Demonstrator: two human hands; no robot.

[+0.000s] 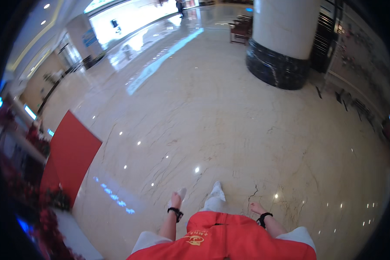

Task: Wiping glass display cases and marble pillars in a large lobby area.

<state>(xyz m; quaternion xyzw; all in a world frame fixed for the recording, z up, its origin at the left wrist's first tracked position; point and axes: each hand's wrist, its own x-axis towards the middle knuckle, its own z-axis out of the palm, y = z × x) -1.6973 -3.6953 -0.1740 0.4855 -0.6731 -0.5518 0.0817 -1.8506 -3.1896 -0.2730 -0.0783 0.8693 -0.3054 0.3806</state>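
My left hand (175, 200) hangs beside my body over the polished marble floor (214, 130), its fingers small and partly hidden. Just past it shows a white shoe (182, 192). My right hand (257, 208) is held low on the other side, fingers curled, and I make out nothing in it. Each wrist wears a black band, the left band (175, 214) and the right band (264, 220). Between the hands is my red vest (227, 234), which bears a yellow emblem and writing. Another white shoe (217, 190) is forward on the floor.
A red panel or carpet piece (72, 152) is at left, near flowering plants (50, 224). Ahead on the right stands a round column (284, 29) with a black marble base (276, 68). Wooden chairs (241, 30) sit behind it. A person (179, 8) stands far off.
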